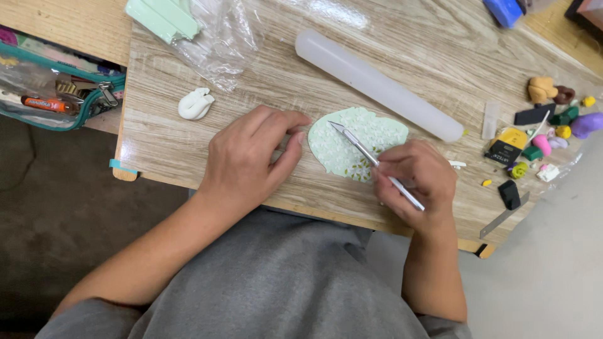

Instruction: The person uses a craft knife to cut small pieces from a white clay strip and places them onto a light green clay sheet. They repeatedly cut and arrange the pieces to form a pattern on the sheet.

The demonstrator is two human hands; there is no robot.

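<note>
Right hand grips craft knife over clay slab — left hand, loosely curled, touches its edge.

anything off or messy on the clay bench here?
Nothing looks damaged or spilled. The right hand holds a craft knife over the flat pale green clay sheet, left hand beside it. Only loose ends: small coloured clay bits scattered at the right edge, and a metal strip overhanging the board's front edge.

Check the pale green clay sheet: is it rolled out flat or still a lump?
Flat. The green clay sheet lies spread thin on the table, white flecks across it, the craft knife in the right hand resting over it.
</note>
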